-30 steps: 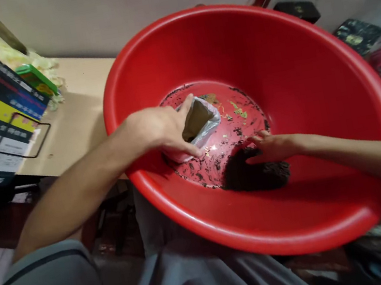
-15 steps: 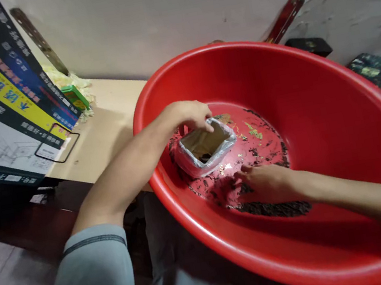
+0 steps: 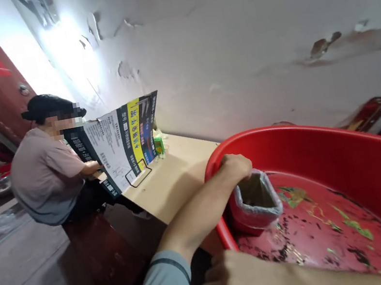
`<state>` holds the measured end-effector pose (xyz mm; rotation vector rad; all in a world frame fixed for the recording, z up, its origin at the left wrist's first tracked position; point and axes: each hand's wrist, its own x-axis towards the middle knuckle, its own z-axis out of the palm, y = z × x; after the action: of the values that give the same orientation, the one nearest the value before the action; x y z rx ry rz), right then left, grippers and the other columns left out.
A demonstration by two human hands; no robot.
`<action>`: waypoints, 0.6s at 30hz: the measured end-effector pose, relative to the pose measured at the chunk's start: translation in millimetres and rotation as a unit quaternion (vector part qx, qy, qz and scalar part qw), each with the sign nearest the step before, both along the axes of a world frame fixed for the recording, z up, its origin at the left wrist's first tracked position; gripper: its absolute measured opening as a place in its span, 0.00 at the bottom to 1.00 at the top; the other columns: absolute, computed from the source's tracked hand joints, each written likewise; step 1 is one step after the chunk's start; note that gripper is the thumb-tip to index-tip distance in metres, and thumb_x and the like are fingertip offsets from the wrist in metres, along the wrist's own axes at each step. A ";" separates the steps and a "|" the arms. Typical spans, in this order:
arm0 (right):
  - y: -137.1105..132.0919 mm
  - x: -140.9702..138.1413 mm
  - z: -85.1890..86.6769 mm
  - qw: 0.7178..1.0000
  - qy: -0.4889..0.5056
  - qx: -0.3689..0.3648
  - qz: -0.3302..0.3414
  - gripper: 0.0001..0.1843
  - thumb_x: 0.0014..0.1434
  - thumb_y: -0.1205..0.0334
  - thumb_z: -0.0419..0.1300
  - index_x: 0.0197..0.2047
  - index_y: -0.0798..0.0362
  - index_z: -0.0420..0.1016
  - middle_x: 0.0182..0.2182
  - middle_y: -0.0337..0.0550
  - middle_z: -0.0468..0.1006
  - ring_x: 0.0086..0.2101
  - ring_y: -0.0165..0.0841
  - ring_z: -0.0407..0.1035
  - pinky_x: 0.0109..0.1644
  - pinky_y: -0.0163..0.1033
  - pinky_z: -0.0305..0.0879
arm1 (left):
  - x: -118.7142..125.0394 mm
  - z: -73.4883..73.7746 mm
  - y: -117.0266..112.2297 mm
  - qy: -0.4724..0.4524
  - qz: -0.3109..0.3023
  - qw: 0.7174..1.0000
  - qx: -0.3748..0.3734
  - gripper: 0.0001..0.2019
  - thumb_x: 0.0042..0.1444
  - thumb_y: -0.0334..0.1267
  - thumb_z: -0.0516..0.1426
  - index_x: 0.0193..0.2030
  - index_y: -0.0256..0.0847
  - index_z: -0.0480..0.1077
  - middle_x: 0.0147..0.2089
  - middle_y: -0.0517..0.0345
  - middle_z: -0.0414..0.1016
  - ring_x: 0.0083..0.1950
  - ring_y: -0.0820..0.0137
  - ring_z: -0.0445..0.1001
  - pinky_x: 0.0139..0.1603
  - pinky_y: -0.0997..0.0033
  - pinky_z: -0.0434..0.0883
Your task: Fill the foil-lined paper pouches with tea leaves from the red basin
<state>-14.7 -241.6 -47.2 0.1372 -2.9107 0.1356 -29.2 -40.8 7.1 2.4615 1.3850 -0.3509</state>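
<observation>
My left hand [image 3: 237, 166] grips the far left rim of a small box-like container [image 3: 257, 214], its fingers closed and partly hidden. Clear plastic lines the container and folds over its rim; the inside looks brownish and dark. It stands slightly tilted against the left wall inside a big red basin [image 3: 307, 134]. Dark bits [image 3: 283, 249] like small leaves or seeds are scattered over the basin's floor. Close to me, my right hand [image 3: 232, 277] is above the basin's near left rim with its fingers curled. Its palm is hidden, so what it may hold does not show.
Yellowish-green scraps [image 3: 356, 228] lie in the basin. Left of it is a pale wooden board [image 3: 192, 154] with a propped printed cardboard sheet [image 3: 118, 150] and a small green box [image 3: 158, 145]. Behind the cardboard sits a person in a black cap [image 3: 46, 173]. A peeling wall [image 3: 234, 56] stands behind.
My view has swung up and left, bringing the seated person into sight. My right hand has moved from the dark bits to the near left rim. My left hand stays on the container.
</observation>
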 end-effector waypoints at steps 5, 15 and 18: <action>-10.4 -47.0 -6.1 0.905 -0.397 -0.013 -0.156 0.11 0.68 0.64 0.60 0.44 0.56 0.84 0.39 0.53 0.86 0.36 0.44 0.83 0.26 0.40 0.70 | -7.9 -16.8 21.5 -0.118 -0.127 0.982 -0.070 0.34 0.57 0.45 0.66 0.70 0.43 0.66 0.72 0.51 0.69 0.70 0.62 0.69 0.67 0.68 0.69; 1.2 -53.7 11.5 0.900 -0.326 -0.185 -0.221 0.13 0.65 0.62 0.59 0.45 0.53 0.86 0.35 0.52 0.86 0.35 0.47 0.84 0.31 0.41 0.78 | -21.8 -44.0 47.3 -0.053 -0.048 0.971 -0.228 0.30 0.54 0.52 0.67 0.60 0.41 0.70 0.63 0.51 0.76 0.58 0.62 0.78 0.48 0.72 0.79; 3.6 -53.3 5.4 0.886 -0.353 -0.189 -0.235 0.14 0.60 0.66 0.62 0.47 0.50 0.85 0.38 0.50 0.87 0.37 0.46 0.84 0.29 0.39 0.78 | -15.9 -44.5 49.1 -0.051 -0.042 0.971 -0.229 0.28 0.57 0.49 0.64 0.62 0.44 0.68 0.65 0.53 0.74 0.59 0.63 0.77 0.47 0.72 0.80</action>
<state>-67.9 -238.1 -41.8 -0.8483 -3.4130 0.8094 -45.1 8.3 -37.4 2.1253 1.0222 -0.4929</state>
